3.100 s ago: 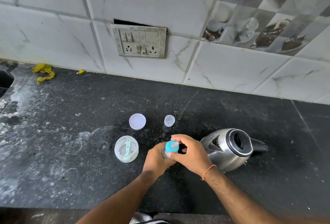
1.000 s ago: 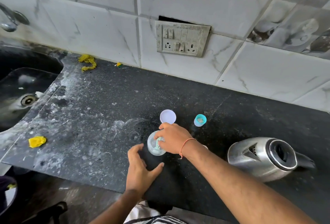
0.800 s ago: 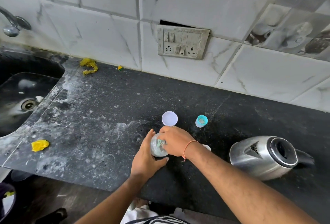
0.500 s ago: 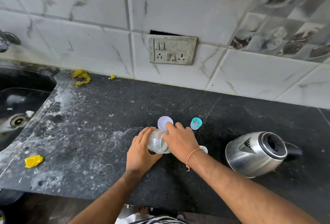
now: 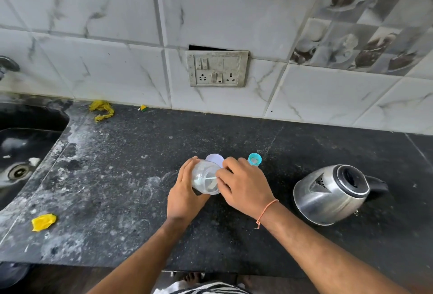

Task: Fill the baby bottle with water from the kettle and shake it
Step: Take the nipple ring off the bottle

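Note:
My left hand [image 5: 185, 196] grips a clear plastic jar [image 5: 204, 180], tilted with its mouth toward my right hand [image 5: 243, 187]. White powder lies in the jar. My right fingers pinch the thin handle of a scoop [image 5: 210, 178] that reaches into the jar's mouth. The steel kettle [image 5: 328, 196] stands to the right, lid open, spout facing my hands. The bottle's blue teat ring [image 5: 254, 159] sits behind my right hand. The baby bottle itself is hidden behind my right hand.
The jar's white lid [image 5: 214, 158] lies just behind the jar. A black sink [image 5: 21, 153] is at the left edge of the dark stone counter [image 5: 117, 188]. Yellow scraps [image 5: 43, 222] lie near the front left and by the wall [image 5: 102, 109]. A switch plate [image 5: 216, 68] is on the tiled wall.
Earlier my hands unscrewed the blue ring from the bottle. Since then the ring was set at the back, and both hands took up the jar and tilted it; my right fingers now pinch the scoop.

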A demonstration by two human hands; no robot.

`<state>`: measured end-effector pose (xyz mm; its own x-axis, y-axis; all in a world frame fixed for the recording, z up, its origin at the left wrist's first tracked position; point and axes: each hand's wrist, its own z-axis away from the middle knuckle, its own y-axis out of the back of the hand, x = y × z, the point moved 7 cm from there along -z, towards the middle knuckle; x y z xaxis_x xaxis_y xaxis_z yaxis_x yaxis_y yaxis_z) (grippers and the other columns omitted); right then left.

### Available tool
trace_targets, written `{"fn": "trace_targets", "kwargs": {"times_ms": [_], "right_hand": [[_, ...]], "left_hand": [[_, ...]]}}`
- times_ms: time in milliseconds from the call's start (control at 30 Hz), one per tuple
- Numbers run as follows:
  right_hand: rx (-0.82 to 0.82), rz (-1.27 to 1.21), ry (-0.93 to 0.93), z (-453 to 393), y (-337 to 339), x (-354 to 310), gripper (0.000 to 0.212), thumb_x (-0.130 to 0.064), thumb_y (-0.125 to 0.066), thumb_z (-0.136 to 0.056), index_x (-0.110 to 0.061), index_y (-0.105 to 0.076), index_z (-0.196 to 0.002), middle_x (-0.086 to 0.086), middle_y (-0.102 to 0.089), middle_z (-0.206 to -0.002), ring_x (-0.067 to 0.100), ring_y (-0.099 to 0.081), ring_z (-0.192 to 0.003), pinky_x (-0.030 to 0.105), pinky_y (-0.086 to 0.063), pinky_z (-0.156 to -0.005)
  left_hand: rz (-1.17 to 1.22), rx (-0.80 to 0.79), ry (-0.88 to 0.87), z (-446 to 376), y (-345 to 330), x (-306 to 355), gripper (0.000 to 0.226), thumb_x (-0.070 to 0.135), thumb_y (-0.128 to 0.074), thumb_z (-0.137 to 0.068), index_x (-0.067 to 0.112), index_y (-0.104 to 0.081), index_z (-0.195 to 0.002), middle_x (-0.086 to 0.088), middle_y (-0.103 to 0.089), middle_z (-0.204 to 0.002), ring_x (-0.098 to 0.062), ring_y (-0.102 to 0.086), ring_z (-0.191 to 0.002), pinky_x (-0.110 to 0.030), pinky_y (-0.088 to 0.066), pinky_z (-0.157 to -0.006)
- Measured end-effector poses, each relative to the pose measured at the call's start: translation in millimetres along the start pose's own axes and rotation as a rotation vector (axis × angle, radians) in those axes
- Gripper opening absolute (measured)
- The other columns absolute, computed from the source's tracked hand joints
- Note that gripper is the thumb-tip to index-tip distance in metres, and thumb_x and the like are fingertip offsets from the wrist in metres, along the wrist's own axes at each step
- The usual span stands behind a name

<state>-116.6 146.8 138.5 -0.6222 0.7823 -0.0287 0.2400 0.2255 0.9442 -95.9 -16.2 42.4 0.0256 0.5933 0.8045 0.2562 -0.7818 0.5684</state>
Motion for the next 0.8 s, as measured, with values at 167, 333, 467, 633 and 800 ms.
{"fn": "trace_targets", "kwargs": {"times_ms": [167,333,467,633,800], "right_hand": [[-0.062,-0.305,-0.245,3.5,6.9,15.6,0.016,-0.038,-0.067,-0.099,-0.032,-0.077,-0.11,-0.009,-0.079,-0.091,0.015,-0.072,-0.074,0.034,-0.058,-0.058],[-0.072,-0.497,-0.384,5.8,2.5,23.5,0.017,-0.028,-0.08,-0.097,-0.024,-0.084,-0.113,-0.011,-0.083,-0.103,0.0,-0.073,-0.087,0.009,-0.056,-0.076],[-0.054,-0.303,-0.261,6.5,2.6,14.7,0.011,-0.037,-0.076,-0.097,-0.03,-0.082,-0.104,-0.01,-0.08,-0.092,0.014,-0.075,-0.076,0.034,-0.062,-0.06],[-0.257,0.16,-0.088,7.8,-15.5,0.8,0.012,-0.032,-0.076,-0.095,-0.027,-0.068,-0.103,-0.002,-0.061,-0.059,0.026,-0.061,-0.046,0.031,-0.045,-0.042],[-0.435,0.156,-0.272,7.3,-30.8,13.7,0.046,-0.054,-0.038,-0.114,-0.025,-0.072,-0.123,0.008,-0.076,-0.104,0.032,-0.073,-0.095,0.037,-0.042,-0.067]], "left_hand": [[0.046,-0.024,-0.031,-2.9,-6.4,1.6,0.099,0.034,-0.098,-0.079,0.036,-0.039,-0.159,0.028,-0.032,-0.167,0.008,-0.046,-0.138,-0.033,-0.06,-0.087],[0.135,-0.029,-0.035,-4.8,-15.0,-1.7,0.102,0.025,-0.1,-0.077,0.033,-0.04,-0.159,0.016,-0.039,-0.163,-0.002,-0.043,-0.148,-0.024,-0.05,-0.106],[0.171,-0.056,-0.039,-5.4,-19.3,0.5,0.096,0.024,-0.099,-0.078,0.032,-0.044,-0.156,0.018,-0.044,-0.157,-0.003,-0.049,-0.144,-0.018,-0.05,-0.101],[0.168,-0.084,-0.037,-5.7,-24.4,0.9,0.096,0.023,-0.099,-0.077,0.033,-0.044,-0.156,0.017,-0.043,-0.156,0.007,-0.047,-0.14,-0.001,-0.043,-0.095],[0.108,-0.082,-0.096,-8.1,-26.0,6.1,0.095,0.029,-0.098,-0.08,0.032,-0.043,-0.158,0.016,-0.039,-0.162,0.006,-0.046,-0.139,-0.022,-0.053,-0.097]]}}
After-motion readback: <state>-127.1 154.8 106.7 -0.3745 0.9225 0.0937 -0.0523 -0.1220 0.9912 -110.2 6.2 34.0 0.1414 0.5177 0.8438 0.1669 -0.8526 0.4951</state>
